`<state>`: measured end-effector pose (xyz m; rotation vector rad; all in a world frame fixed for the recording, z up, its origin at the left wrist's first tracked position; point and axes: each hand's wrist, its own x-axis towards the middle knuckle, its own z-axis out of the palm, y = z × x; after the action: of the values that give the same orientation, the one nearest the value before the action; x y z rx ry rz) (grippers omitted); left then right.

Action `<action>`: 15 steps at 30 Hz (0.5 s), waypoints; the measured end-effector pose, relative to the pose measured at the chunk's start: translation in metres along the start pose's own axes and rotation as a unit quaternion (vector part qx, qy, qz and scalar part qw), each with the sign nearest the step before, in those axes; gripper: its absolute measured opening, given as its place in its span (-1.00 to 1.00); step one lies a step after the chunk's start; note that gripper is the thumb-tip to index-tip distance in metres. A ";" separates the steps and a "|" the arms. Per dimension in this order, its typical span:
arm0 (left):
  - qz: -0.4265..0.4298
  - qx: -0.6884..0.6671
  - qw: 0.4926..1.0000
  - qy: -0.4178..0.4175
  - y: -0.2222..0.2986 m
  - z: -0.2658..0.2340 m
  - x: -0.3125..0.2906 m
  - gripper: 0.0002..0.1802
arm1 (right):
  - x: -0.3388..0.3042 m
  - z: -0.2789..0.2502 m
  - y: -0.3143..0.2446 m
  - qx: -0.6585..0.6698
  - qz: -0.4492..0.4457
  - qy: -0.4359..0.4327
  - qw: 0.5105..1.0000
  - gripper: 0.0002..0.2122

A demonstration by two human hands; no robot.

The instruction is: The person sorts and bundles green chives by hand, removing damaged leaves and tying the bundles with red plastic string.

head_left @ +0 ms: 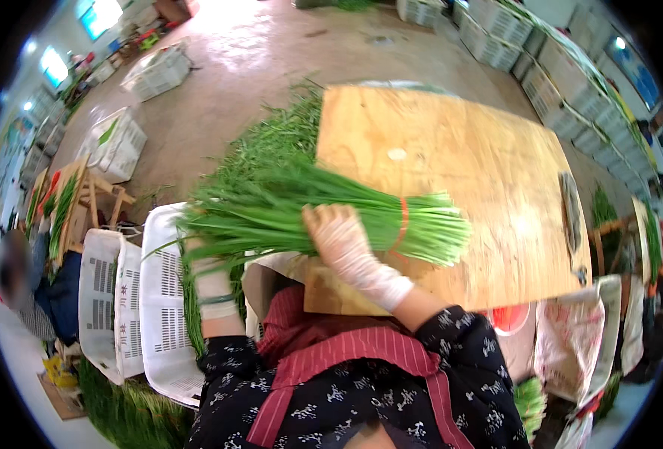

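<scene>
The gloved right hand (344, 243) clasps a bundle of green chives (301, 211) just left of its orange band (402, 224), holding it level over the plywood worktop (489, 172). The left hand (210, 278) closes round the loose leafy ends left of the band, apparently steadying them.

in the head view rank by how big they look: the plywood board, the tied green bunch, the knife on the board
1. plywood board, by far the largest.
2. tied green bunch, held by the right hand and left hand.
3. knife, a thin sliver near the board's right edge.
</scene>
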<state>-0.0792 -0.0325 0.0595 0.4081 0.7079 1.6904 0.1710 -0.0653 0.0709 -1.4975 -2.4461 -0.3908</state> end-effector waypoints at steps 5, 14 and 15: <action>0.279 0.352 0.891 -0.058 0.025 0.022 -0.019 -0.42 | -0.041 0.013 -0.007 -0.018 -0.066 0.028 0.997 -0.50; 0.290 0.767 0.355 -0.448 -0.114 0.114 -0.116 0.00 | -0.131 -0.036 0.063 -0.089 0.161 -0.034 0.982 -0.22; 0.275 0.785 0.332 -0.445 -0.128 0.117 -0.120 0.03 | -0.133 -0.037 0.069 -0.079 0.157 -0.044 0.983 -0.30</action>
<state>0.1172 -0.1056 0.0770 2.9284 1.1362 0.2740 0.2944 -0.1577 0.0662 -1.9689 -2.2303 -0.4715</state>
